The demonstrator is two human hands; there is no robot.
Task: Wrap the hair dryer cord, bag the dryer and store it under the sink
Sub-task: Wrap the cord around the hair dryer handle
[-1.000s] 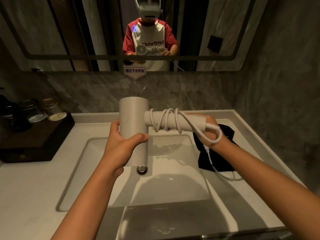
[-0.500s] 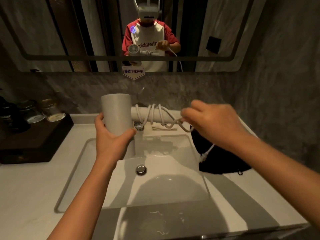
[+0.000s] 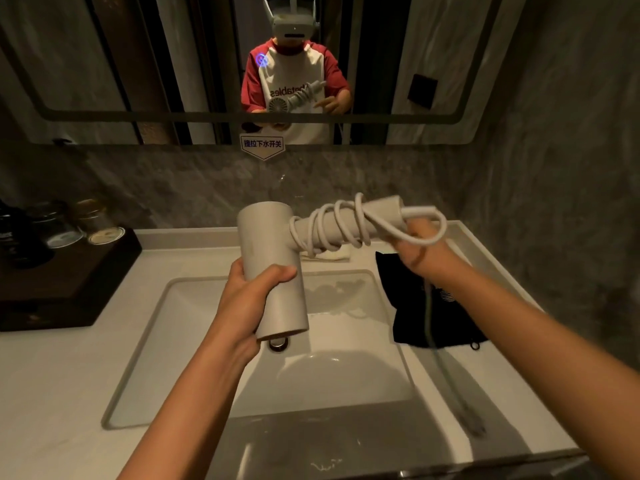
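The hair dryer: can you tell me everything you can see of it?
The hair dryer looks like matte off-white plastic: a plain cylindrical barrel with a handle sticking out sideways to the right. It is held above the sink. The left hand grips the barrel; the white cord coils around the handle, a loop running to the right hand.

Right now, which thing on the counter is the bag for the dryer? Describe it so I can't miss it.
Start at the sink basin and go to the white counter on its right. The black cloth bag lies flat there, below the right hand. It is the only dark, soft thing on that side; the dark wooden tray of jars sits on the far left.
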